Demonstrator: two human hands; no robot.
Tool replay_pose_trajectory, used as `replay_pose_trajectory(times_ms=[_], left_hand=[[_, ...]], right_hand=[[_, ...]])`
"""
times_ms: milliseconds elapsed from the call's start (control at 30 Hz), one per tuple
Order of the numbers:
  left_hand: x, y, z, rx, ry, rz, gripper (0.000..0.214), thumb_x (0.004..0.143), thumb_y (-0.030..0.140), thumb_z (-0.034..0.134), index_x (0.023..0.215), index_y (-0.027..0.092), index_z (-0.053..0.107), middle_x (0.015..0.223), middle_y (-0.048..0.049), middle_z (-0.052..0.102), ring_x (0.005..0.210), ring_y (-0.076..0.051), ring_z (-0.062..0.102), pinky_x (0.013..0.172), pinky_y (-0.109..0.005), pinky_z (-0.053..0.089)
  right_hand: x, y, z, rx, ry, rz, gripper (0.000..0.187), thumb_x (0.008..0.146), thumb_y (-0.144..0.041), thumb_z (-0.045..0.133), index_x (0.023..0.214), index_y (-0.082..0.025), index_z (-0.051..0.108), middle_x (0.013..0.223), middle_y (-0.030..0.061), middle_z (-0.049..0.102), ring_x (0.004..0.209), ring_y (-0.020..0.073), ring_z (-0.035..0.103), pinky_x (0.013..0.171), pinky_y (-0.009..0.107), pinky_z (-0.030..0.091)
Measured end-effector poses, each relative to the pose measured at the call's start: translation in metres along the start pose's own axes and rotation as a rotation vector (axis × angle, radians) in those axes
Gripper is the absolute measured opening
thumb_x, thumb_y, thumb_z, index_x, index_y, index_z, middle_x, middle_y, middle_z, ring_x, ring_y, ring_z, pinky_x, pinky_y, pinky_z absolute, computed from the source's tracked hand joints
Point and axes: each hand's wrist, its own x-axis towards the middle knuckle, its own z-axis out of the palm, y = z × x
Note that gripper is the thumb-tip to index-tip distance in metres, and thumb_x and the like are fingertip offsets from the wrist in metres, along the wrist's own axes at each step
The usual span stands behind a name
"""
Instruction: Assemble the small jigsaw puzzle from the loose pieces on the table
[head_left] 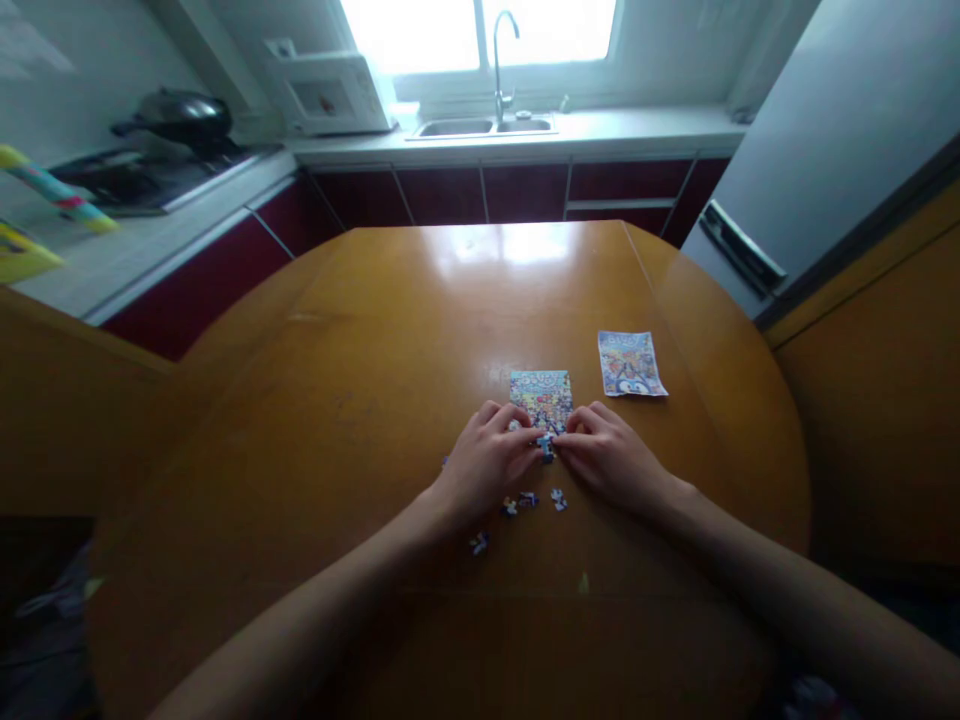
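Observation:
A partly joined jigsaw puzzle (pixel 541 395) lies on the wooden table, printed with a busy colourful picture. At its near edge, a light-blue puzzle piece (pixel 546 447) sits between the fingertips of both hands. My left hand (pixel 496 448) is closed, thumb and forefinger on the piece's left side. From the right, my right hand (pixel 606 450) pinches at the same piece, fingers curled. Several loose puzzle pieces lie nearer to me, among them one piece (pixel 559 499) below my hands and another (pixel 479 543) beside my left forearm. My fingers hide the puzzle's lower corners.
A creased picture sheet (pixel 631 364) lies right of the puzzle on the round-ended wooden table (pixel 360 330). Beyond the table stand a counter with a double sink (pixel 454 128), a microwave (pixel 330 95) and a stove with a dark pot (pixel 184 118). A fridge (pixel 847 130) is at the right.

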Motion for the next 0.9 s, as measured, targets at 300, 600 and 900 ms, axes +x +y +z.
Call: replay_pose_trajectory(times_ms=[300, 600, 900], left_hand=[[0.012, -0.018, 0.005, 0.033, -0.074, 0.14, 0.015, 0.093, 0.031, 0.067, 0.106, 0.031, 0.075, 0.112, -0.0035, 0.063, 0.104, -0.023, 0.05, 0.098, -0.042, 0.048], [0.02, -0.018, 0.005, 0.013, -0.082, 0.159, 0.024, 0.093, 0.012, 0.056, 0.106, 0.025, 0.071, 0.113, -0.0063, 0.062, 0.105, -0.024, 0.049, 0.098, -0.043, 0.047], [0.022, -0.026, 0.006, 0.056, -0.046, 0.141, 0.019, 0.096, 0.024, 0.059, 0.108, 0.029, 0.073, 0.112, -0.0064, 0.059, 0.106, -0.025, 0.046, 0.101, -0.044, 0.045]], right_hand=[[0.002, 0.005, 0.001, -0.014, -0.011, -0.002, 0.019, 0.096, -0.024, 0.056, 0.097, -0.024, 0.075, 0.096, 0.0067, 0.068, 0.095, 0.0233, 0.052, 0.087, 0.038, 0.041], [0.003, 0.008, 0.003, 0.019, 0.088, 0.017, 0.017, 0.095, -0.021, 0.056, 0.096, -0.023, 0.073, 0.095, 0.0071, 0.068, 0.094, 0.0243, 0.052, 0.087, 0.041, 0.044], [0.002, -0.001, 0.0, 0.031, 0.123, 0.03, 0.017, 0.091, -0.017, 0.059, 0.096, -0.023, 0.074, 0.096, 0.0084, 0.066, 0.094, 0.0251, 0.051, 0.084, 0.041, 0.046]])
